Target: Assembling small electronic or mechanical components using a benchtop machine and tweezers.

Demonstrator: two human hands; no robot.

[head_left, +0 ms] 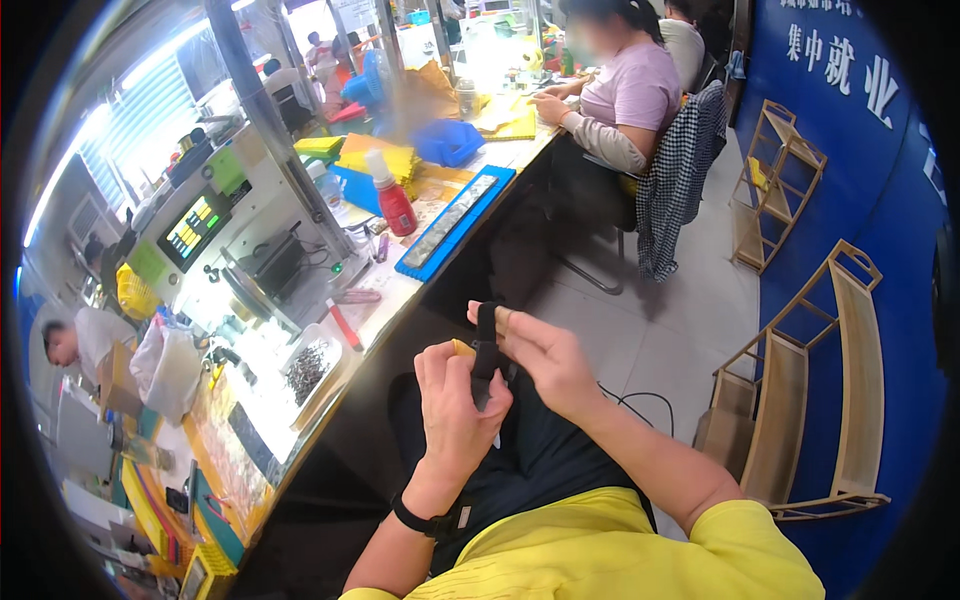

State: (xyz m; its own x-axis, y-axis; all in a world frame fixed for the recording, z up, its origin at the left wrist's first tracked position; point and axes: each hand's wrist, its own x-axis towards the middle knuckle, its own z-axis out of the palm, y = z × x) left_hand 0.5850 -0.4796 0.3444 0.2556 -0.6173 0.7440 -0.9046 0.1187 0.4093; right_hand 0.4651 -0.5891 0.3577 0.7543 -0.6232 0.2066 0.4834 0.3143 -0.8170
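Note:
Above my lap I hold a narrow black strap (486,335) that stands roughly upright, its top end near my right fingertips. My left hand (450,410) is closed around its lower part, thumb pressed against the fingers. A small yellow bit shows at the left index finger; I cannot tell what it is. My right hand (548,362) pinches the strap's upper part from the right side. A black wristband (418,520) sits on my left wrist. Both hands are apart from the workbench (385,318).
On the bench stand a red bottle (397,208) with a white cap, a blue tray (455,225), a white tray (312,375) of small dark parts and a machine with a screen (195,228). Wooden shelves (860,370) line the right wall. A co-worker (630,100) sits farther along.

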